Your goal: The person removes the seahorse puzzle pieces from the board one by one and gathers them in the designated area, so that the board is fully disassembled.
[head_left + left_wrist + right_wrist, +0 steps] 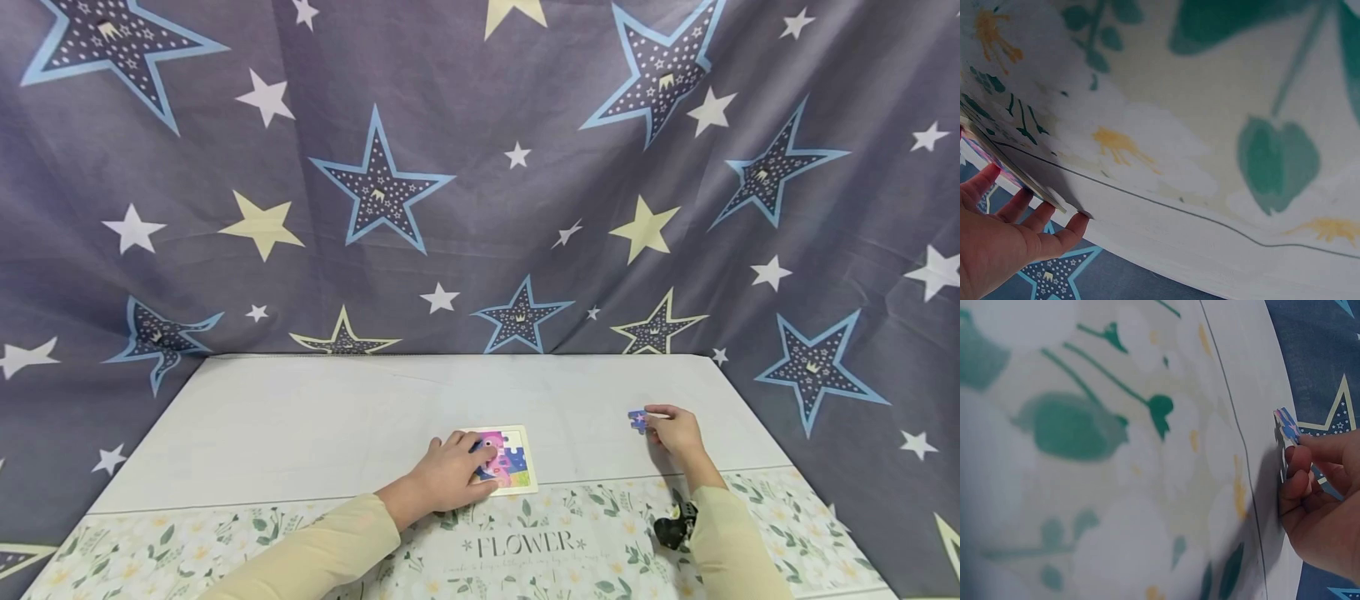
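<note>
A small jigsaw puzzle in a pale frame [531, 467] lies flat on the table, showing a pink figure, blue ground and a bare white patch at its upper right. My left hand [448, 472] rests over the puzzle's left side, fingers spread across the picture; the left wrist view shows its fingertips along the frame's edge. Off to the right, my right hand [677, 433] pinches a blue puzzle piece [637, 420] with a pink star on it between thumb and fingers. In the right wrist view the piece [1287, 424] is held close over the white tabletop.
The table has a white back part [315, 433] and a flower-print front [585, 542] with the word FLOWER. A black wrist-worn device [672, 530] sits at the right forearm. A grey star-patterned curtain [465, 208] hangs behind the table and at both sides.
</note>
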A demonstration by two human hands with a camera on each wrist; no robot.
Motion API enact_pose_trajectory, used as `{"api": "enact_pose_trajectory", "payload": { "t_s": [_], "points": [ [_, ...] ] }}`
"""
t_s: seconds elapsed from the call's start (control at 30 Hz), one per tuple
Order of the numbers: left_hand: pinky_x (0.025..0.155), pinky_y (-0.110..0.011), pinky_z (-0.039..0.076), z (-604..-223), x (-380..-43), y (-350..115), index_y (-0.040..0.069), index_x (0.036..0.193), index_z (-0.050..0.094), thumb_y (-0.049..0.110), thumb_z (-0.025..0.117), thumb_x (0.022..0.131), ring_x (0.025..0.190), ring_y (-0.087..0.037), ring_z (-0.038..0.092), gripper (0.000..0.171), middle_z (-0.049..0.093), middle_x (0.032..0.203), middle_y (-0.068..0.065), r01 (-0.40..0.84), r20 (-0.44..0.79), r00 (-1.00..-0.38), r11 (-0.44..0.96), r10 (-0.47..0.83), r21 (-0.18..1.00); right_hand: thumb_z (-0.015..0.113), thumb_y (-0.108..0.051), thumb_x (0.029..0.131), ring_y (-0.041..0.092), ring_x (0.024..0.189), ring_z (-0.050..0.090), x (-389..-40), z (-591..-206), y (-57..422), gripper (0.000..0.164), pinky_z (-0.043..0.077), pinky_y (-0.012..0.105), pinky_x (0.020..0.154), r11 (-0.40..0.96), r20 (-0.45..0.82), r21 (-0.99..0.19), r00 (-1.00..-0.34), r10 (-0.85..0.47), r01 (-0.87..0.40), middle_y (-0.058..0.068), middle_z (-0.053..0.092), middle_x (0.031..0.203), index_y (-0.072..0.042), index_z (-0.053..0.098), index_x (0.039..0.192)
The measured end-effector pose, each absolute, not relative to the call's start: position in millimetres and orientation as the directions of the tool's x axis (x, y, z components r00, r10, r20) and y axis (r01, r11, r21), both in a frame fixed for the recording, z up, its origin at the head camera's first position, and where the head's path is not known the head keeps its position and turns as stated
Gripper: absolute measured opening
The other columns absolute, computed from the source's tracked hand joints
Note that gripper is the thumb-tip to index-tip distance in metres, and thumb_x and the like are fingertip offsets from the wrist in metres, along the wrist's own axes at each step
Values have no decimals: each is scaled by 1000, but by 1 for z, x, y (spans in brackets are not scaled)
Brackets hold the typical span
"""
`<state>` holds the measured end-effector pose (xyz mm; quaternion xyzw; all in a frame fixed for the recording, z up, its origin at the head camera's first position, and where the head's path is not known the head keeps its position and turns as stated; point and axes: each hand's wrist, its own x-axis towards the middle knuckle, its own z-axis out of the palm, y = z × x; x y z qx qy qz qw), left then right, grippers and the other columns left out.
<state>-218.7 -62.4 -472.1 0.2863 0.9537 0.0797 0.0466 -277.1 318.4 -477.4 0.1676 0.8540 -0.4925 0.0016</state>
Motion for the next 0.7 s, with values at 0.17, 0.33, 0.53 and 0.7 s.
{"api": "enact_pose_trajectory", "payload": {
  "t_s": [0.17,0.33,0.53,0.7],
  "points": [
    [94,-57,38,-472,-219,-63,25,139,45,61,42,91,129,-29,40,60,43,141,-9,548,-36,-826,817,562,178,52,-8,90,8,51,50,-278,-478,319,37,41,24,47,455,-185,-837,-940,287,304,-3,55,56,8,53,123],
    [95,-58,37,-472,-219,-63,25,139,45,61,42,91,129,-29,40,60,43,141,-9,548,-35,-826,816,562,184,51,-8,89,7,51,50,-279,-478,319,37,41,24,47,448,-189,-840,-940,286,305,-4,55,55,9,53,123],
    [95,-59,37,-472,-218,-63,26,138,46,61,42,90,129,-28,40,59,42,142,-8,545,-34,-828,817,560,188,57,-11,88,6,52,52,-278,-477,320,40,43,24,50,449,-202,-837,-939,278,313,-7,58,59,9,52,123],
    [94,-58,37,-473,-219,-63,26,138,46,61,42,91,129,-28,40,59,43,141,-8,548,-33,-826,816,562,184,63,-14,86,7,54,51,-277,-475,320,48,44,24,53,456,-235,-826,-938,254,330,-9,59,64,7,49,127]
  ]
}}
